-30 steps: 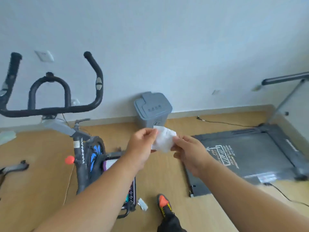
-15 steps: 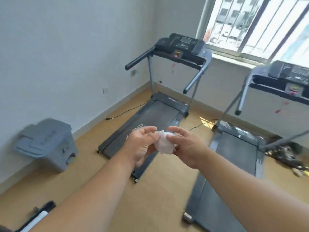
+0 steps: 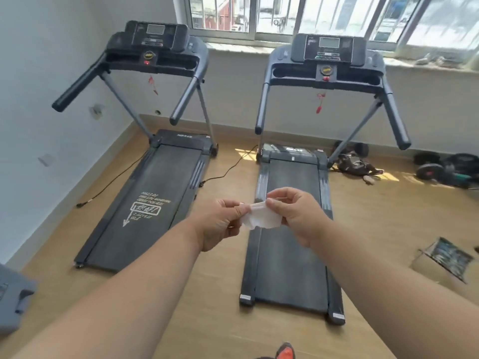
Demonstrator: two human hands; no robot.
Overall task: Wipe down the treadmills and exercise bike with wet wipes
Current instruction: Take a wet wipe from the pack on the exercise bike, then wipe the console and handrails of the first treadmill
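A white wet wipe (image 3: 261, 218) is stretched between both hands in front of me. My left hand (image 3: 220, 224) pinches its left edge and my right hand (image 3: 295, 216) pinches its right edge. Two dark grey treadmills stand side by side under the window: the left treadmill (image 3: 153, 193) with white print on its belt, and the right treadmill (image 3: 290, 244) directly beneath my hands. Both have consoles and handrails raised at the far end. The exercise bike is out of view.
A grey lidded bin (image 3: 13, 296) sits at the left edge by the wall. Power cables (image 3: 116, 182) run across the wooden floor between the treadmills. Dumbbells and weights (image 3: 440, 167) lie at the right wall, and a cardboard box (image 3: 443, 257) sits right of the right treadmill.
My view has swung right from the exercise bike and bin to face both treadmills. The hands have kept hold of the wipe and pulled it out flatter between them.
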